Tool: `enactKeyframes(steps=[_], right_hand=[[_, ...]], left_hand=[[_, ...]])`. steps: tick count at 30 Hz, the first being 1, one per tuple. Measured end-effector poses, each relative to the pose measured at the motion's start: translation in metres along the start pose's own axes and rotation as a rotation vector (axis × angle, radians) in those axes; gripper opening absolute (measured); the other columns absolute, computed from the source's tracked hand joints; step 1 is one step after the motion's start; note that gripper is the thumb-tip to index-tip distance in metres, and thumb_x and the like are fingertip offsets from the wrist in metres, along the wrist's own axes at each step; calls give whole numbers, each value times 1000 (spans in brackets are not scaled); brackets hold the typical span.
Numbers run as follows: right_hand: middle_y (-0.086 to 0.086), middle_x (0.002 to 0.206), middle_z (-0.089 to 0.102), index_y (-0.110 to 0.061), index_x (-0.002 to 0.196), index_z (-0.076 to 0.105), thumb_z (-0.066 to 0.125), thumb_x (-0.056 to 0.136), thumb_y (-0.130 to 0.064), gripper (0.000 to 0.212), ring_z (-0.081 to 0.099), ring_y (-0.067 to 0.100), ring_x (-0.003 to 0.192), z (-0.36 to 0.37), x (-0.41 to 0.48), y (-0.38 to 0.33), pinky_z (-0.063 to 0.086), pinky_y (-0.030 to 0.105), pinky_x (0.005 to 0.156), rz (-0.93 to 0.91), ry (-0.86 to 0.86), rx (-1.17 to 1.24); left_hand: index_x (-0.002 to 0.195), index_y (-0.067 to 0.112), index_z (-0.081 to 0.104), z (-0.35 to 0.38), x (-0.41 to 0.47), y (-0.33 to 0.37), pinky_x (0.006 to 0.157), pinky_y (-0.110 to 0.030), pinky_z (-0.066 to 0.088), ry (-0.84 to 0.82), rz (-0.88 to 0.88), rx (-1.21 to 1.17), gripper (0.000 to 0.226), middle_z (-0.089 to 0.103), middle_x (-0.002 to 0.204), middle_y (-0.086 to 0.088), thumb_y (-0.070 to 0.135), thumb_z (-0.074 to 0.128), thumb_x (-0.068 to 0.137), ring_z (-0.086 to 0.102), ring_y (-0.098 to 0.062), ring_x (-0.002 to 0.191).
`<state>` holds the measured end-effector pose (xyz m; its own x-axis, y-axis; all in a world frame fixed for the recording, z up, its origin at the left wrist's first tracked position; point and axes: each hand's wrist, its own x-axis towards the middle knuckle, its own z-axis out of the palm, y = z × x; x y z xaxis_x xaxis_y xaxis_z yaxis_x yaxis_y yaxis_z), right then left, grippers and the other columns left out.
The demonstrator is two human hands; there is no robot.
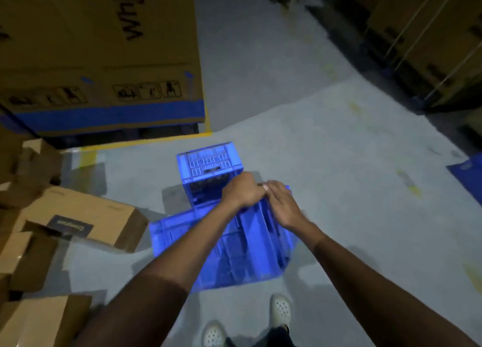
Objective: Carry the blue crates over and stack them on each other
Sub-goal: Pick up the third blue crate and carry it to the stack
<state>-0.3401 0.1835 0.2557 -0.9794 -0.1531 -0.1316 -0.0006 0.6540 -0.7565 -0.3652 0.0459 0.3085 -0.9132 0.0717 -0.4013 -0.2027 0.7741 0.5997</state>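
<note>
Grey warehouse floor (326, 143), cardboard boxes (86, 224) piled at left, a big carton (104, 59) behind. Head view: left hand (241, 191) and right hand (283, 203) meet, fingers curled on the far edge of the near blue crate (216, 252), held above the floor. Just beyond stands a second blue crate (208, 168). Pale shoes (280, 310) below.

Single head-worn wide-angle view, looking forward and steeply down at grey concrete floor (326, 143). Close range: forearms enter from bottom edge, white perforated clogs (280, 310) at bottom centre. Straight lines bow toward frame edges. No second view.
</note>
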Motion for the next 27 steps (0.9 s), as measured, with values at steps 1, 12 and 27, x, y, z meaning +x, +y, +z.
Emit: enactKeyframes(steps=[1,12,27], right_hand=[[9,122,61,-12,120,63,30,98,-35,46,51,22,119,-9,-4,-6,32,36,109,-19,40,-5],[15,110,68,-17,89,62,30,105,-39,42,60,30,103,-119,4,-59,43,39,91,106,427,58],[23,95,69,-6,90,71,31,96,-46,57,64,40,91,-296,35,15,48,40,78,393,754,-416]], left_hand=[[80,6,66,-11,0,10,70,-33,49,14,65,81,42,71,98,-18,43,52,68,67,-33,95],[97,32,68,-152,-9,151,68,-27,47,210,590,103,43,67,75,-2,33,58,55,60,-18,68],[82,6,69,-155,115,289,47,-20,30,-439,340,235,47,53,59,-12,39,36,91,41,-16,42]])
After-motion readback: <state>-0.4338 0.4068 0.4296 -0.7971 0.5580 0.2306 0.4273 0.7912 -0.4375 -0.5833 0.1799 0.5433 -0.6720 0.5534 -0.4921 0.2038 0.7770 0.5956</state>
